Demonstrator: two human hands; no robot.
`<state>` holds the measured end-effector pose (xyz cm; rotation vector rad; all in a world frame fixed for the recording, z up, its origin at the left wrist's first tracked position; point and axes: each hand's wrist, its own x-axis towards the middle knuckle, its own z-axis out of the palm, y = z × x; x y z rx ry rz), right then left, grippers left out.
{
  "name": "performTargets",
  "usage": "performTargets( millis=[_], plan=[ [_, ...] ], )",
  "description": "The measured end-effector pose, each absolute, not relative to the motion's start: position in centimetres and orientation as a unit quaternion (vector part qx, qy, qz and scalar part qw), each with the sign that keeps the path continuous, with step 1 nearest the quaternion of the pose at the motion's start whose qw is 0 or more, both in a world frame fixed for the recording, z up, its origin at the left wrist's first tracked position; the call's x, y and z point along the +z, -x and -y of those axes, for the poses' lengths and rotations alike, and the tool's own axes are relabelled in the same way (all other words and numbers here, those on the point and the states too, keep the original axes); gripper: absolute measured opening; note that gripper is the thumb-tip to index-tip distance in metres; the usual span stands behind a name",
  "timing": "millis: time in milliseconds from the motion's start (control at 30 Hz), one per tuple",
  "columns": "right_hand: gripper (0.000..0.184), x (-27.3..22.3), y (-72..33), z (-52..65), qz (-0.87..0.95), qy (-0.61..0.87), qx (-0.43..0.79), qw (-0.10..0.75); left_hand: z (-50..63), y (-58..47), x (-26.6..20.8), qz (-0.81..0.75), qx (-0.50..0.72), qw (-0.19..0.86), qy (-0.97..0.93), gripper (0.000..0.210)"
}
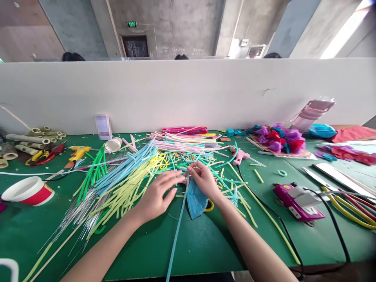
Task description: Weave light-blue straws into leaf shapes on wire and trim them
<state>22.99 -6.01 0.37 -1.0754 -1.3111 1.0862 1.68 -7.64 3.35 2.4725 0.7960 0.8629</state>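
Observation:
My right hand [202, 178] is closed in a pinch at the upper end of a long, thin blue strip [177, 231], which hangs down past the table's front edge. Directly below those fingers is a blue petal-shaped piece [196, 199] with fine lines along it; its top is hidden by the hand. To the left, my left hand [160, 194] is open, fingers stretched toward the strip, with nothing visible in it. A yellow loop [209, 205], perhaps a handle, shows partly behind the blue piece.
Blue strips [129, 164], yellow strips [129, 188] and pink strips [182, 143] lie heaped ahead. A pink glue gun [241, 156], purple power strip [298, 205] and cables are at right. A paper cup [28, 191], yellow glue gun [78, 152] and bamboo pieces [38, 139] stand left.

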Motion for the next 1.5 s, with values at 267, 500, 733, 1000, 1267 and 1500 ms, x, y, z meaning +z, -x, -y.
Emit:
performTargets(
  millis=[267, 500, 733, 1000, 1267, 1500],
  plan=[
    [0.037, 0.9, -22.6, 6.3, 0.553, 0.426, 0.476, 0.535, 2.6, -4.5, 5.7, -0.382, 0.156, 0.458, -0.788, 0.061],
    [0.032, 0.5, -21.9, 6.3, 0.536, 0.404, 0.514, 0.534, 0.9, -4.6, 4.8, -0.4, 0.155, 0.557, -0.711, 0.044],
    [0.036, 0.3, -22.2, 6.5, 0.552, 0.442, 0.524, 0.474, 0.6, -3.6, 3.2, -0.414, 0.181, 0.524, -0.721, 0.032],
    [0.039, 0.8, -21.7, 6.9, 0.53, 0.427, 0.529, 0.507, 1.0, -3.0, 3.7, -0.408, 0.124, 0.589, -0.687, 0.03],
    [0.034, 0.8, -21.4, 7.1, 0.548, 0.431, 0.51, 0.504, 0.9, -2.8, 3.6, -0.421, 0.093, 0.607, -0.667, 0.023],
    [0.035, 0.7, -21.4, 7.3, 0.536, 0.427, 0.531, 0.498, 0.4, -2.3, 2.8, -0.451, 0.092, 0.563, -0.686, 0.023]
  ],
)
